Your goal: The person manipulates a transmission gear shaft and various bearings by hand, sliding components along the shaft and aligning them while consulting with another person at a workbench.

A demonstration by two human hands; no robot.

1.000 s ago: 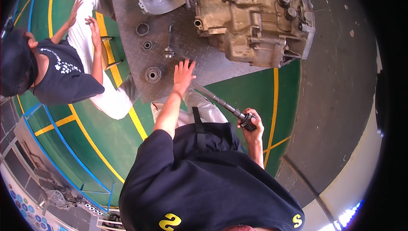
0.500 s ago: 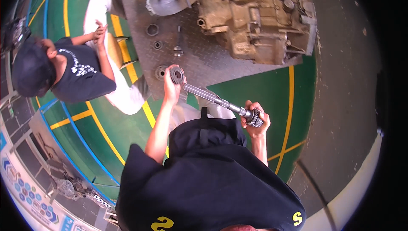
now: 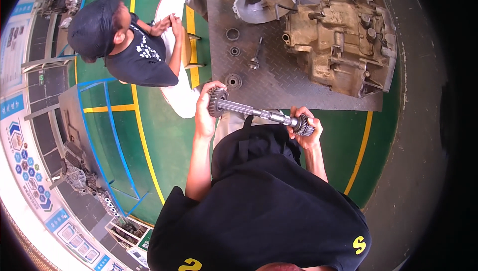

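A long splined gear shaft (image 3: 259, 113) lies across in front of my body, nearly level and slightly lower at its right end. My left hand (image 3: 203, 116) is closed around a wide toothed gear (image 3: 216, 102) at the shaft's left end. Whether that gear is seated on the shaft or only meets it, I cannot tell. My right hand (image 3: 311, 136) grips the other end, its fingers wrapped round a smaller gear (image 3: 302, 125) there. Just beyond my left hand, a round flanged part (image 3: 233, 81) lies on the metal-topped table (image 3: 269, 89).
A large tan gearbox housing (image 3: 338, 47) fills the table's right side. An open silver casing (image 3: 256, 9) lies at the back. Two rings (image 3: 232, 34) (image 3: 234, 51) and a short shaft (image 3: 255, 54) lie at left. A seated person (image 3: 142, 57) is left of the table.
The view has swung, so the table and person appear farther right. The shaft is more level, and the gear in my left hand has tilted to show more of its toothed edge. Both hands keep hold.
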